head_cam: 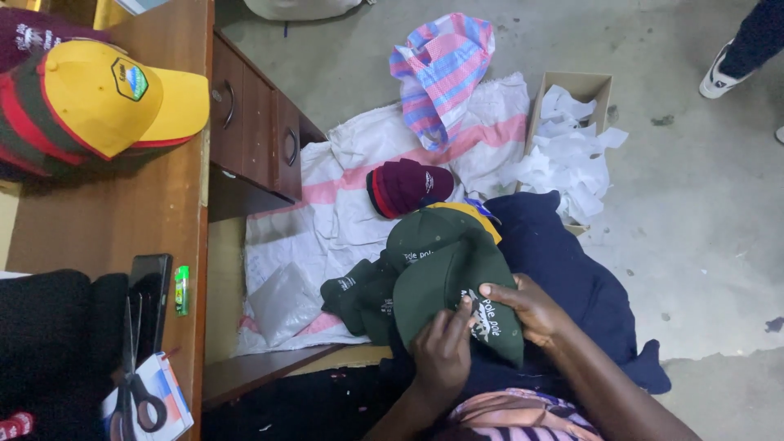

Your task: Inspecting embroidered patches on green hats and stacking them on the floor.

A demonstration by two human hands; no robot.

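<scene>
Both hands grip the dark green cap (457,286) on my lap, left hand (441,351) pinching its near edge, right hand (531,309) closed over the embroidered front, brim running diagonally up-left toward the other caps.

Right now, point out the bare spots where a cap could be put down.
Bare wood on the desk lies between the yellow cap and the phone. The concrete floor right of the paper-filled box is open. Crowded: the lap, where both the left hand and right hand hold a green cap, and the desk corner by the scissors.
</scene>
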